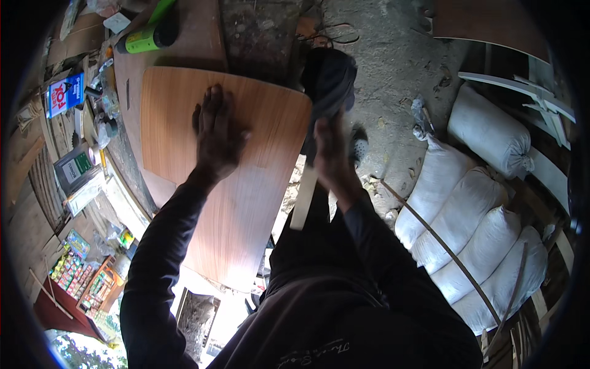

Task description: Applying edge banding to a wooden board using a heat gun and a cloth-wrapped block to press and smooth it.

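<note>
A wood-grain panel (246, 166) with rounded corners lies in front of me, a little left of the middle. My left hand (220, 135) rests flat on its upper part, fingers stretched out and pressing on the surface. Just off the panel's right edge, my right hand (332, 147) is closed around a pale flat strip (304, 200), whose end sticks out toward me. The fingers of that hand are slightly blurred. Beyond it is a dark rounded thing (329, 77), whose kind I cannot tell.
A green and black cylindrical thing (144, 40) lies at the far left. Filled white sacks (458, 209) are piled on the right, with a thin stick (439, 249) across them. Boxes, scraps and a blue package (66, 95) crowd the left side. A holed shoe (358, 146) shows below my right hand.
</note>
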The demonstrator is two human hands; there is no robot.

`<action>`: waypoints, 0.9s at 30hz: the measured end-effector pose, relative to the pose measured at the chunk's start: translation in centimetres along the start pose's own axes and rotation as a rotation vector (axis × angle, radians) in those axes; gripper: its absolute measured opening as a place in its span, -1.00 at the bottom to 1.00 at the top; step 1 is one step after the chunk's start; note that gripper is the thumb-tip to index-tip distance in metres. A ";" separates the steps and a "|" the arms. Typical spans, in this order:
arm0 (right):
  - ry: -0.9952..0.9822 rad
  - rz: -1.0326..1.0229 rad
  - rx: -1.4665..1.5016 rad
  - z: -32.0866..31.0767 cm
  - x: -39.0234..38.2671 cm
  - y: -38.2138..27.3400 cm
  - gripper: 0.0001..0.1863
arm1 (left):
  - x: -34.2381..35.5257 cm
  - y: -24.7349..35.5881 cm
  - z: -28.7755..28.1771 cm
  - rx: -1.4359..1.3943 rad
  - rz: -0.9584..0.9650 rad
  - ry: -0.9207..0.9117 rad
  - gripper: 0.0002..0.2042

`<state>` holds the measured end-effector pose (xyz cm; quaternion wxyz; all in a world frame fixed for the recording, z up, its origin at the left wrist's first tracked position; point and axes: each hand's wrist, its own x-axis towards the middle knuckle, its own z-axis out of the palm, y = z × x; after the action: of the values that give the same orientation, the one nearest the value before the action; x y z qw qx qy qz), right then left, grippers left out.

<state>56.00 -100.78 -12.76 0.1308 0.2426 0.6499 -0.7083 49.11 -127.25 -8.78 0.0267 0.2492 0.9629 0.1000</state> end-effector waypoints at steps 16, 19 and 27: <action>0.029 -0.258 -0.168 -0.6 1.1 -1.6 0.00 | -1.7 -2.3 -0.2 0.085 0.156 -0.038 -0.22; -0.080 -0.169 -0.111 -1.1 1.1 -2.7 -0.03 | -1.8 -2.3 -0.2 0.041 0.143 -0.039 -0.21; -0.401 -0.271 -0.466 -5.8 4.9 -4.5 -0.19 | -1.7 -2.3 0.2 -0.001 0.110 -0.033 -0.19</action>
<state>50.63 -93.89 -11.62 0.2127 -0.0268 0.7821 -0.5851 49.52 -130.01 -9.47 0.0373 0.3034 0.9471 0.0977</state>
